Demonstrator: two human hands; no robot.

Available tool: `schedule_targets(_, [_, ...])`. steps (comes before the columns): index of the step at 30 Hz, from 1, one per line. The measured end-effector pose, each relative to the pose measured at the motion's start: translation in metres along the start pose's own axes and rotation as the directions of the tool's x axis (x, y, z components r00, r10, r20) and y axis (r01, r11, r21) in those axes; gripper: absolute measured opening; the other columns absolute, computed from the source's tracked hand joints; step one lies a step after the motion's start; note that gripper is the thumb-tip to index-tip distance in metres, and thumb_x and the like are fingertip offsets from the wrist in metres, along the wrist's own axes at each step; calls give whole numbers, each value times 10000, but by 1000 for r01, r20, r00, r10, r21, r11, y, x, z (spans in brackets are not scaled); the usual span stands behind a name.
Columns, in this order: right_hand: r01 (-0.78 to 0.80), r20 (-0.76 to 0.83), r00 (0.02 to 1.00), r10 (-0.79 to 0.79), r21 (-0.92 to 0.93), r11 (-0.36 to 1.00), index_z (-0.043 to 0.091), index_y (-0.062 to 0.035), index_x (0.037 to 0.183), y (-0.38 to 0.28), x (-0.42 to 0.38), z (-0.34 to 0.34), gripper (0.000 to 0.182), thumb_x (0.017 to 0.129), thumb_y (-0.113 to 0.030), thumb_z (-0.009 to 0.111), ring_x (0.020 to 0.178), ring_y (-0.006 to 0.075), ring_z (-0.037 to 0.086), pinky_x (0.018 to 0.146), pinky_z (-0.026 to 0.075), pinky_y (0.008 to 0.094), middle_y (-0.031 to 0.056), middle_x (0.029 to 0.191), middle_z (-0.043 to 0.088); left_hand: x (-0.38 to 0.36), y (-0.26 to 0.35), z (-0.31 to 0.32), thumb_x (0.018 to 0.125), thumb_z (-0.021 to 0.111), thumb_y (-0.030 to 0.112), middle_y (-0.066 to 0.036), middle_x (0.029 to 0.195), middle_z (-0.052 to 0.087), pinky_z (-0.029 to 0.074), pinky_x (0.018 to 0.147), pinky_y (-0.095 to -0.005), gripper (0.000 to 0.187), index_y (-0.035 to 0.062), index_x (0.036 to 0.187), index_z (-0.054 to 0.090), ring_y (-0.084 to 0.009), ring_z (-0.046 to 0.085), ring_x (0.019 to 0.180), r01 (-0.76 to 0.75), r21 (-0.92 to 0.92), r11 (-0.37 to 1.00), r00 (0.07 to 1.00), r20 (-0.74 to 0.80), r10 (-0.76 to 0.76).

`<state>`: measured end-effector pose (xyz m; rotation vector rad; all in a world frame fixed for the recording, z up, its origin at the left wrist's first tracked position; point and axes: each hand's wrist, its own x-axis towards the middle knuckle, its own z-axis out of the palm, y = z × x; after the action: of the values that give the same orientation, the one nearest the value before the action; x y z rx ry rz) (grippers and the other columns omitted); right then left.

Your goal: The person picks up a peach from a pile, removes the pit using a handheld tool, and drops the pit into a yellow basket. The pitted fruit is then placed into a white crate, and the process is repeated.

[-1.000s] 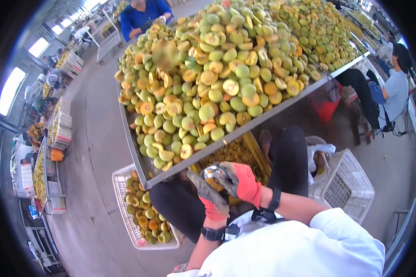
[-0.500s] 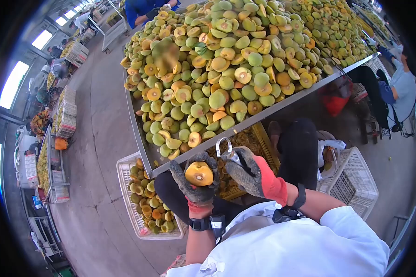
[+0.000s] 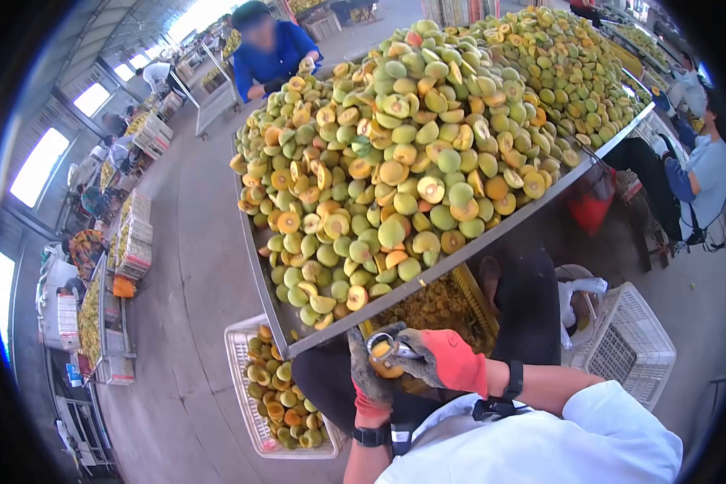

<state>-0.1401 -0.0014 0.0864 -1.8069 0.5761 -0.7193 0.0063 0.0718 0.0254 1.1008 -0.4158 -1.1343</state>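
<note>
A cut yellow fruit half (image 3: 385, 368) is held in my left hand (image 3: 369, 373), in a grey and red glove, low in front of the metal table. Gloved in red and grey too, my right hand (image 3: 444, 359) grips a metal ring tool (image 3: 397, 348). The tool's ring lies against the fruit's top. Above both hands, a big heap of green and yellow fruit halves (image 3: 395, 169) covers the table (image 3: 452, 262).
A white crate of fruit halves (image 3: 246, 387) stands at lower left, a yellow crate of scraps (image 3: 444, 302) under the table edge. At right are another white crate (image 3: 633, 339) and a seated person (image 3: 706, 177). A person in blue (image 3: 274, 56) is across the table.
My right hand has brought the ring tool onto the fruit in my left hand. The view has tilted up, showing more of the person across the table.
</note>
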Motion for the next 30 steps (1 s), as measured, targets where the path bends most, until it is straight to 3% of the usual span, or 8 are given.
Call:
schedule_targets(2, [-28, 36, 999, 28, -1, 1000, 574, -51, 1136, 2, 1, -3, 325, 840, -157, 656, 860, 352, 625, 757, 505, 348, 162, 960, 651, -2, 20, 15, 962, 352, 545, -192, 1103, 621, 529, 830, -385, 684, -75, 1185, 538, -279, 630, 947, 141, -188, 972, 988, 82, -128])
schedule_targets(7, [-169, 12, 986, 169, 154, 974, 566, -28, 1141, -11, 5, -9, 361, 859, -223, 681, 827, 227, 648, 759, 498, 338, 120, 948, 668, -9, 16, 18, 978, 331, 520, -135, 1091, 624, 515, 864, -366, 637, -44, 1197, 534, -247, 616, 974, -56, 157, 986, 997, -47, 65])
schedule_targets(8, [-68, -80, 993, 87, 215, 974, 549, -37, 1075, 2, 2, -1, 313, 876, -240, 678, 721, 114, 588, 647, 491, 300, 44, 855, 647, -12, 28, 29, 987, 319, 506, -121, 1070, 625, 512, 866, -353, 618, -36, 1189, 538, -223, 613, 961, -55, 128, 990, 996, -64, 63])
schedule_targets(10, [-494, 142, 862, 487, 453, 742, 518, -68, 1015, -27, 6, -18, 224, 900, -208, 651, 634, 45, 498, 527, 435, 244, -20, 792, 575, -12, 53, 48, 984, 267, 546, -124, 958, 646, 522, 770, -290, 671, -37, 1065, 590, -191, 619, 866, -227, 329, 917, 974, 69, 217])
schedule_targets(12, [-357, 12, 905, 424, 560, 747, 496, -96, 985, -21, 3, -15, 169, 914, -175, 628, 584, 3, 436, 460, 365, 202, -41, 776, 526, -7, 60, 35, 973, 258, 573, -125, 881, 651, 542, 642, -278, 694, -21, 978, 617, -195, 634, 769, -73, 125, 989, 996, 59, 66])
schedule_targets(24, [-3, 70, 997, -6, 126, 992, 530, -14, 1037, -34, -11, 0, 211, 862, -66, 636, 704, 296, 602, 610, 471, 337, 129, 837, 608, 0, 62, 32, 964, 303, 572, -146, 772, 649, 534, 613, -279, 675, -32, 926, 603, -210, 630, 650, -316, 65, 947, 939, -118, 322])
schedule_targets(26, [43, 28, 999, -46, 102, 994, 529, -22, 1007, -27, -14, 8, 200, 849, -62, 644, 722, 337, 597, 604, 469, 355, 141, 842, 603, 3, 56, 31, 963, 285, 576, -156, 740, 645, 533, 594, -282, 689, -34, 926, 603, -220, 633, 635, -492, 463, 737, 795, -106, 597])
schedule_targets(30, [34, 58, 998, -32, -30, 999, 527, -29, 1006, -26, -14, 8, 188, 856, -80, 628, 705, 331, 590, 592, 466, 362, 139, 835, 597, -2, 62, 37, 967, 291, 561, -159, 727, 643, 530, 584, -280, 679, -38, 907, 605, -222, 632, 625, -420, 266, 868, 868, -160, 470])
